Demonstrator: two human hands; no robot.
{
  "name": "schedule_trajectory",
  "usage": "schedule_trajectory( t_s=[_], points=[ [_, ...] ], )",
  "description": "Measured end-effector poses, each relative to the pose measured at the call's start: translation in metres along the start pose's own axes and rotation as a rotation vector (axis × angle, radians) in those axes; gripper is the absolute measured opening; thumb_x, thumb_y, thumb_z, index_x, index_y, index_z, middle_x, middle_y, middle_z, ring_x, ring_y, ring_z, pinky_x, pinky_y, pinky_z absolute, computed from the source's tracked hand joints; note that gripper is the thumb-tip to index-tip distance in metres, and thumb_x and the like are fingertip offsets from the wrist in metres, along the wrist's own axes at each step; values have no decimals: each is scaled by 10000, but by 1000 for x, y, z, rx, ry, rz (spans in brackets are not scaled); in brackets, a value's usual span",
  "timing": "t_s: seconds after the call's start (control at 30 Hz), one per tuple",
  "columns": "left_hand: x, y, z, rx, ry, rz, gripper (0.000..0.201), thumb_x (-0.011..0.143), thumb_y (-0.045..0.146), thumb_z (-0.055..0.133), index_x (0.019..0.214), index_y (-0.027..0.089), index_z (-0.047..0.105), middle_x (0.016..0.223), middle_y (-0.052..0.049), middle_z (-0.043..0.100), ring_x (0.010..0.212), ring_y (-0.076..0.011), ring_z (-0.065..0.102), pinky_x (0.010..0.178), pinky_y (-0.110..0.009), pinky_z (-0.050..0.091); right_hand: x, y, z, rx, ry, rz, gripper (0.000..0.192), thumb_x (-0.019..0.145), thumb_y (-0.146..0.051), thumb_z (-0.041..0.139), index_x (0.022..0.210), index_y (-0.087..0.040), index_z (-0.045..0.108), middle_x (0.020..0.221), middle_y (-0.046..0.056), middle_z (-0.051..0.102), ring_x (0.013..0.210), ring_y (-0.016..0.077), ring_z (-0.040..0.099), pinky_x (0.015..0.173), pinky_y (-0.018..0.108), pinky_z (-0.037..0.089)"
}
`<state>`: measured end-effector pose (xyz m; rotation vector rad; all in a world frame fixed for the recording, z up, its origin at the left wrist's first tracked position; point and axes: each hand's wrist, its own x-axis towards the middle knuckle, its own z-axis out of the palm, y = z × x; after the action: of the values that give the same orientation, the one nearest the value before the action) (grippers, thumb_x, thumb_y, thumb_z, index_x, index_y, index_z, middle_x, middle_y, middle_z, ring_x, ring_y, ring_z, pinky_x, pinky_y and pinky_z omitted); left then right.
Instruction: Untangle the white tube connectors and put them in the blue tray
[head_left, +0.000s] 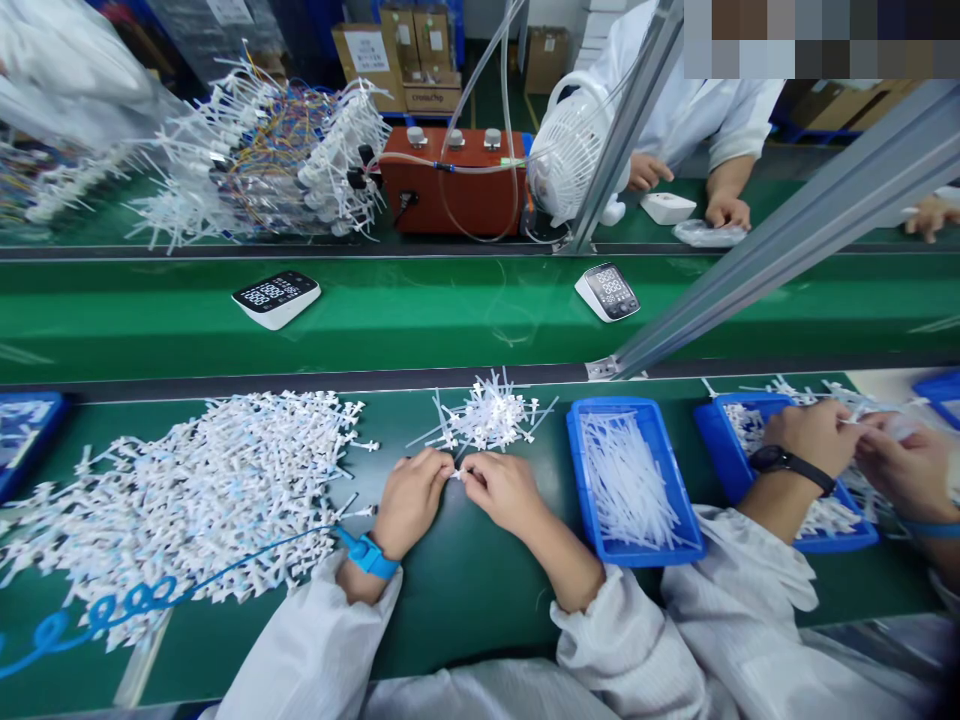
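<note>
**Small plastic piece held between both hands, long axis left to right**

Your left hand (409,500) and right hand (504,492) meet fingertip to fingertip on the green table (465,590), near its middle. Both grips are clenched on one small white plastic piece (458,473), pinched between thumbs and forefingers. The piece lies in the gap between the two hands, with its long axis running left to right, so each hand takes one end. Neither hand is nearer; the piece sits midway.

The small pile of white pieces (489,415) lies just beyond the fingertips, on the far side. The large heap of white pieces (202,480) lies to the left, nearer the left hand. The blue tray of thin white tubes (630,480) lies to the right, near the right hand. A neighbouring person's hands work at a second blue tray (716,430) further right.
</note>
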<state>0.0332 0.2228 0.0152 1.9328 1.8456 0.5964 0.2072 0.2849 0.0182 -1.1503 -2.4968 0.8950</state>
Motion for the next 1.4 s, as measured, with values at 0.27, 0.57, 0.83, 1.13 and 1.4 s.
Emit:
schedule_trajectory(
  t_s=[0.27,0.57,0.83,1.13,1.4],
  points=[
    [0,1,1,31,-6,-8,284,1011,323,321,890,216,555,870,-12,611,813,-174,566,715,-303,349,0,0,1,-11,0,-12,113,901,-293,547,868,-232,637,804,-27,656,692,105,548,615,233,251],
    [2,2,3,65,-34,-18,252,1004,290,340,901,221,560,890,-10,619,831,-177,556,716,-308,327,0,0,3,-50,-2,5,104,889,-305,555,863,-244,635,795,-45,653,681,98,538,605,240,219],
    [1,0,5,80,-25,-13,241,1005,290,357,915,224,570,897,-7,626,836,-176,568,719,-310,336,2,-2,2,-79,-17,49,142,922,-310,509,904,-251,638,849,-37,674,749,110,579,634,237,256],
    [2,4,12,205,72,16,224,982,269,426,905,211,628,890,-40,623,842,-215,499,779,-348,385,2,-7,1,-181,-57,80,214,958,-322,438,970,-242,636,924,0,681,783,132,602,640,237,300],
    [2,3,14,208,76,26,216,976,256,441,883,211,630,882,-36,615,836,-207,487,779,-348,402,2,-6,0,-216,-72,61,218,956,-316,423,965,-238,626,921,5,675,793,140,605,648,236,321]
  ],
)
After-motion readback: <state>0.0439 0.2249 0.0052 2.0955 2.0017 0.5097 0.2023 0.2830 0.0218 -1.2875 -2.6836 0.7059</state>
